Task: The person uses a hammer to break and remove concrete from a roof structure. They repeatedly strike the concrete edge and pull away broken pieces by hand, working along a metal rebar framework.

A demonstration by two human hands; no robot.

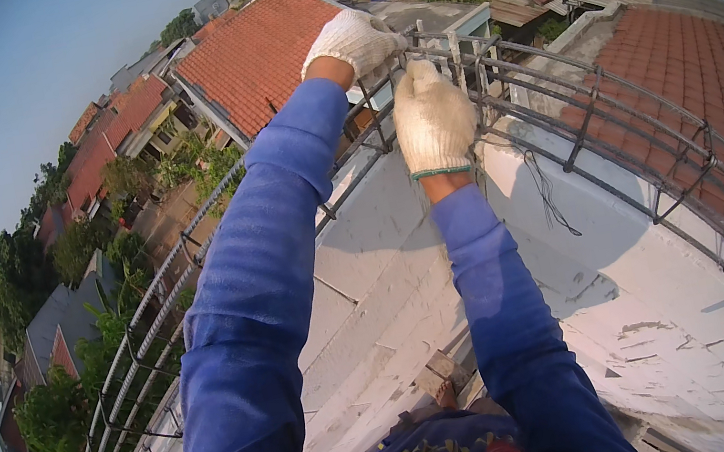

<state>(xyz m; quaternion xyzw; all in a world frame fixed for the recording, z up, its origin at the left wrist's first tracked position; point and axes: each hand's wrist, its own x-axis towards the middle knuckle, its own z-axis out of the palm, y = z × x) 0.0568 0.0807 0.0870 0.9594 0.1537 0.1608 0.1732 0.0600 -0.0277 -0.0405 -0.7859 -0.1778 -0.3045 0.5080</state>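
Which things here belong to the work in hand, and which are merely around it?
In the work:
- left hand, gloved, at the corner of the rebar cage
- right hand, gloved, gripping the same corner
- loose tie wire hanging from the cage

Merely around:
- white block wall
- wood offcut
- tiled roofs below
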